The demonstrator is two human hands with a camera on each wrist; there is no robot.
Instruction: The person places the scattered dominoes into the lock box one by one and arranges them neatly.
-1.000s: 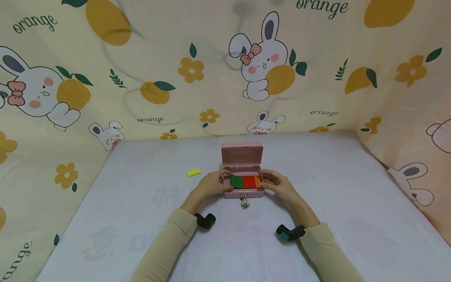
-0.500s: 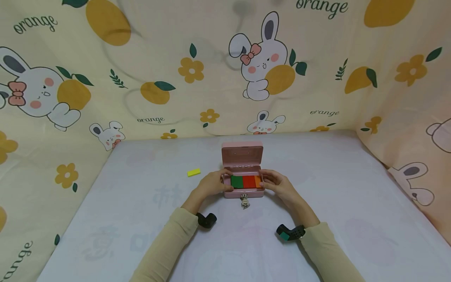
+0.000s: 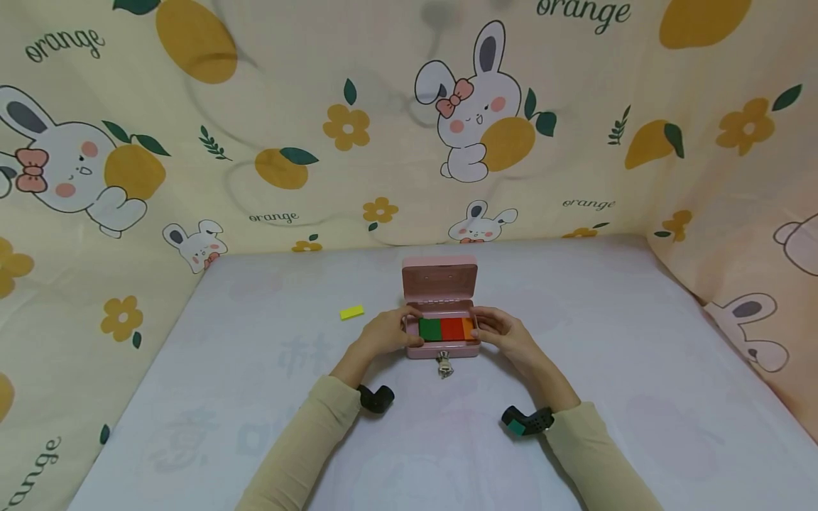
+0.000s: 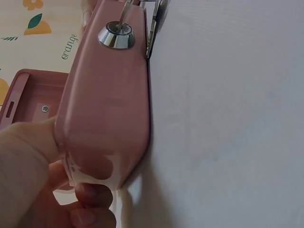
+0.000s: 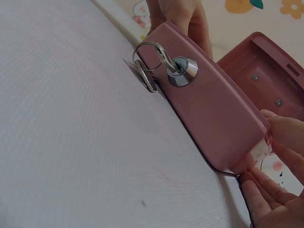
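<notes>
A small pink metal cash box [image 3: 424,352] stands on the table with its lid [image 3: 439,282] raised at the back. Inside lie green blocks [image 3: 430,329], red blocks [image 3: 451,329] and an orange block [image 3: 468,326], side by side. My left hand [image 3: 383,333] grips the box's left end, thumb over the rim and other fingers curled against the outside. At the right end my right hand [image 3: 511,339] holds the box likewise, its thumb tip by the orange block. The key [image 5: 165,59] sits in the front lock [image 5: 183,71] with a ring hanging from it.
One yellow block [image 3: 351,312] lies on the white tabletop [image 3: 447,454] to the left of the box. Behind and at both sides rises a cloth [image 3: 383,106] printed with rabbits and oranges. A dark wrist camera [image 3: 375,399] sits on the left wrist.
The green blocks, with a line visible between them a second ago, now look like one continuous patch. Both hands have stayed nearly still at the box's ends.
</notes>
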